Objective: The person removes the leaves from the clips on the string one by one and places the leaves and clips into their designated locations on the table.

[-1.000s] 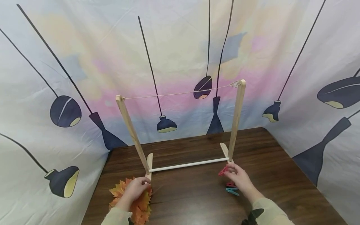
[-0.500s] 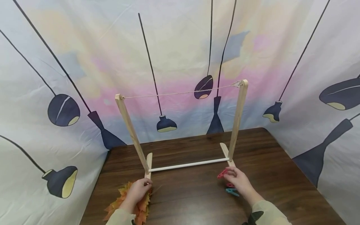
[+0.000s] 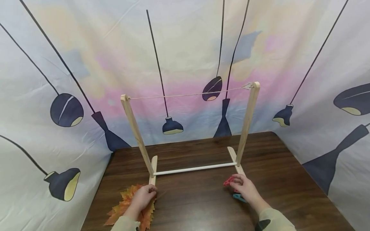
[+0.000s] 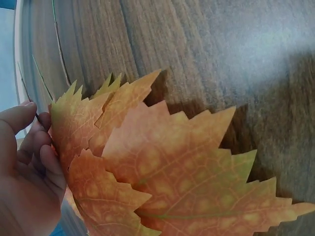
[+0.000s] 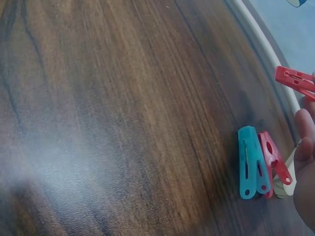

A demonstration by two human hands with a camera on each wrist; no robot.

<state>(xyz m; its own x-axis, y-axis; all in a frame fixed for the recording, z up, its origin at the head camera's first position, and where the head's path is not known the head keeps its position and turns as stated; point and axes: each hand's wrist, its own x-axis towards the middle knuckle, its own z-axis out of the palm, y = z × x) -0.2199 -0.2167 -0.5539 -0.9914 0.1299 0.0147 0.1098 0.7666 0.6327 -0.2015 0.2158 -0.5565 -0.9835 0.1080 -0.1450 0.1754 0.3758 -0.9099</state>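
My left hand (image 3: 142,197) is over a pile of orange and yellow-green artificial leaves (image 3: 125,200) at the front left. In the left wrist view its thumb and finger pinch a thin leaf stem (image 4: 23,81), with the serrated leaves (image 4: 167,182) spread beside the fingers. At the front right, a red clothespin (image 5: 291,77) is held in the fingertips of my right hand (image 3: 244,187). Beneath that hand lie a blue clothespin (image 5: 250,162) and another red one, with a pale piece partly hidden behind them.
A wooden frame (image 3: 247,122) stands mid-table with two uprights, a white lower rod (image 3: 196,168) and a string (image 3: 179,96) tied across the top. Its feet reach toward both hands. A lamp-printed cloth (image 3: 185,57) hangs behind the brown table (image 3: 196,205).
My right hand has lowered slightly toward the lying clothespins, still holding the red one. The left hand stays at the leaf pile, which has shifted slightly left. The head view has tilted a little.
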